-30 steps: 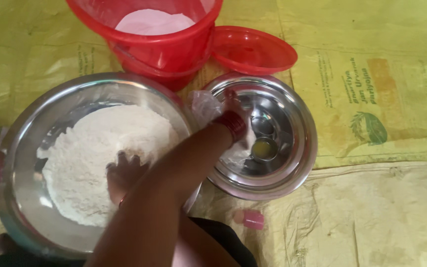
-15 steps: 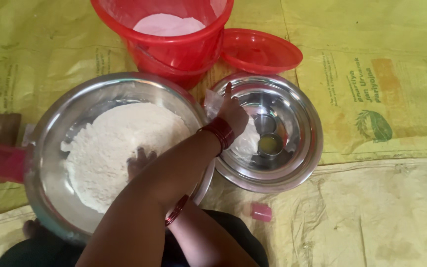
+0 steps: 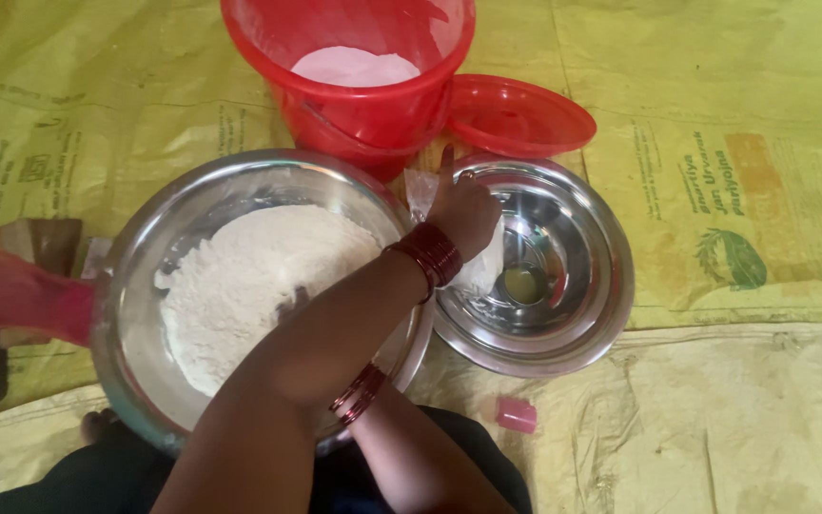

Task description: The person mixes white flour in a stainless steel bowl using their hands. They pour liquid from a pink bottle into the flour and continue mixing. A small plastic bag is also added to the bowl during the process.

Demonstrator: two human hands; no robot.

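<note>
My arms are crossed. My left hand [image 3: 463, 211], with dark red bangles on its wrist, reaches right over the small steel bowl [image 3: 594, 286] and grips a thin clear plastic bag [image 3: 485, 268] that hangs into the bowl. A little yellowish liquid [image 3: 523, 284] lies at the bottom of that bowl. My right hand [image 3: 293, 306] rests in the heap of white flour [image 3: 240, 276] in the large steel bowl [image 3: 145, 247]. My left forearm hides most of it, so only fingertips show.
A red bucket [image 3: 373, 114] with white powder inside stands behind the bowls, its red lid [image 3: 525, 116] beside it. A small pink object [image 3: 516, 415] lies near my knee. A blurred pink-red shape [image 3: 21, 297] touches the large bowl's left rim. Yellow printed sacks [image 3: 734, 190] cover the floor.
My left hand has shifted slightly toward the small bowl's far rim, still gripping the bag. The right hand stays in the flour. The view has drifted left, so everything sits further right.
</note>
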